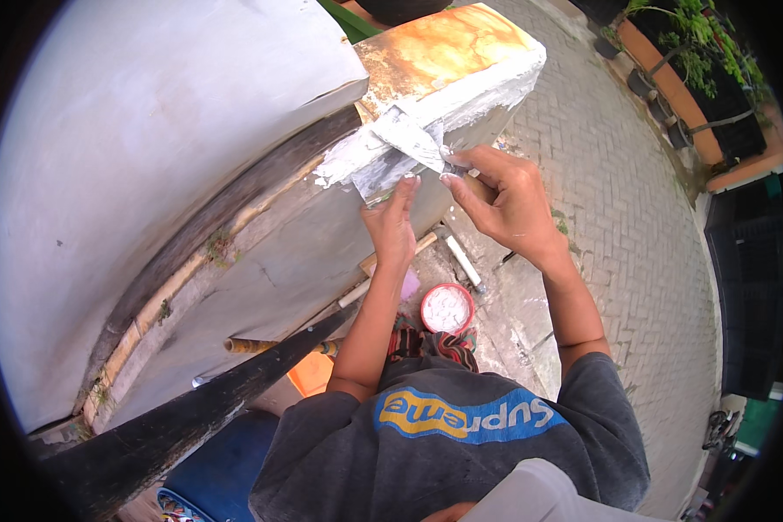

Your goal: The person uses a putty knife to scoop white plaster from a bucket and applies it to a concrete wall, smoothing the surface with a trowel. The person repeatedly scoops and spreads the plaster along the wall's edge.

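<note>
My right hand (511, 193) pinches a putty knife (409, 139) near the base of its blade, which is coated in white putty. The blade lies over the top edge of a low wall (448, 65), where thick white putty (344, 163) is spread. My left hand (391, 228) is closed, thumb up, on the lower edge of a flat, putty-smeared plate (379, 180) set against the wall's side, just below the knife. White putty marks the fingertips of both hands. Part of the plate is hidden by the knife, so its exact kind is unclear.
A red tub of white putty (446, 309) stands on the ground below my hands, beside a white-handled tool (463, 263). A dark pole (191, 404) slants across the lower left. Grey paving (626, 261) stretches to the right, with potted plants (661, 109) beyond.
</note>
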Demonstrator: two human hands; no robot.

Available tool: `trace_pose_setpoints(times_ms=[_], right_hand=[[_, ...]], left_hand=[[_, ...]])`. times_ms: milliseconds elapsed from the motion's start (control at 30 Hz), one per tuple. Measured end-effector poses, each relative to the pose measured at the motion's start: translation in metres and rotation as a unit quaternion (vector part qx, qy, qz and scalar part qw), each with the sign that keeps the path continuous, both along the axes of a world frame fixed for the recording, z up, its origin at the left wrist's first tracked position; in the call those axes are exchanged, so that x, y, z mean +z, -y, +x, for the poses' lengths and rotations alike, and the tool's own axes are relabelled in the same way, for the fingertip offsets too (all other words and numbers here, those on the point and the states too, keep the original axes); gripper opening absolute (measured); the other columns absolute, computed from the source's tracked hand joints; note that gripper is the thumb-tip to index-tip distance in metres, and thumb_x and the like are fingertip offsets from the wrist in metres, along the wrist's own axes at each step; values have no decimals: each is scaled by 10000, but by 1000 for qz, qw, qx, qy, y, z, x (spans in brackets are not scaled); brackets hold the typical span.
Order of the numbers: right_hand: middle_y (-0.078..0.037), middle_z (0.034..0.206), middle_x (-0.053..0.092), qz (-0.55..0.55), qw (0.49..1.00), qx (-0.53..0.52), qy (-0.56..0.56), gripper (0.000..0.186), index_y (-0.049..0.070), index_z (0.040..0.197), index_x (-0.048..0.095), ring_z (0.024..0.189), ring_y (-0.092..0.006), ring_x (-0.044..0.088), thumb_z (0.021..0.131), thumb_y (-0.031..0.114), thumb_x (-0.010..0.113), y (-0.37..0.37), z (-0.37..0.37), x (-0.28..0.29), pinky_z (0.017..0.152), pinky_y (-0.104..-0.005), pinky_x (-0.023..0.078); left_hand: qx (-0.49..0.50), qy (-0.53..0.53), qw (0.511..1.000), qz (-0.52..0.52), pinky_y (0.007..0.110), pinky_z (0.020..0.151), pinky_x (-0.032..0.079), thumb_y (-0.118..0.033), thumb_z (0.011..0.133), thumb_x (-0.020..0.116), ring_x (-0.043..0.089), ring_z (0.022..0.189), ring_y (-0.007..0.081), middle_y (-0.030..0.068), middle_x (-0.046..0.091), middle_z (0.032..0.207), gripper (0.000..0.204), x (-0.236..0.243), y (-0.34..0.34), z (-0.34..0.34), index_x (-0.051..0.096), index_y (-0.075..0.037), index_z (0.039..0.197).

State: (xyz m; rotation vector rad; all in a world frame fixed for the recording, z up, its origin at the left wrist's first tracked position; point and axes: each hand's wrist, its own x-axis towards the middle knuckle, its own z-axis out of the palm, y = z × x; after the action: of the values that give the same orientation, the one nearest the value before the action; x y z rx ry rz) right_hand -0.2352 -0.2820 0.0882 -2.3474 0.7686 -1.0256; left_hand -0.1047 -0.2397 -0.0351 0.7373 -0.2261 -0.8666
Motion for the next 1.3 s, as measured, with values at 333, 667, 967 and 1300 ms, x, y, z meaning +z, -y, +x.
trace_pose_setpoints(times_ms=[333,667,967,1300], right_hand=[[-124,706,560,-85,995,-42,-32,218,-18,960,657,500,-214,508,765,66,705,16,-6,13,492,-304,399],[-138,731,575,-59,998,-8,-15,241,-24,983,652,555,-269,567,763,61,700,9,0,3,524,-337,441],[-167,816,622,4,999,10,-31,242,-26,993,641,643,-320,598,775,71,684,-9,3,-2,577,-375,474],[-105,696,575,43,998,-8,46,229,-16,975,667,495,-158,472,759,49,709,-10,5,-18,473,-287,376]], left_hand=[[2,-3,1000,-1,398,932,524,34,814,685,643,943,234,171,611,1037,392,-1,1,1,474,104,1137],[4,10,1000,-3,383,906,535,26,822,678,642,954,211,128,622,1067,327,-1,1,-1,547,48,1120],[1,-16,1000,0,386,910,536,36,820,676,645,929,204,128,622,1051,330,-8,2,0,539,51,1119],[8,-21,1000,-4,371,887,552,54,821,663,640,938,201,128,619,1052,327,-7,3,0,539,44,1123]])
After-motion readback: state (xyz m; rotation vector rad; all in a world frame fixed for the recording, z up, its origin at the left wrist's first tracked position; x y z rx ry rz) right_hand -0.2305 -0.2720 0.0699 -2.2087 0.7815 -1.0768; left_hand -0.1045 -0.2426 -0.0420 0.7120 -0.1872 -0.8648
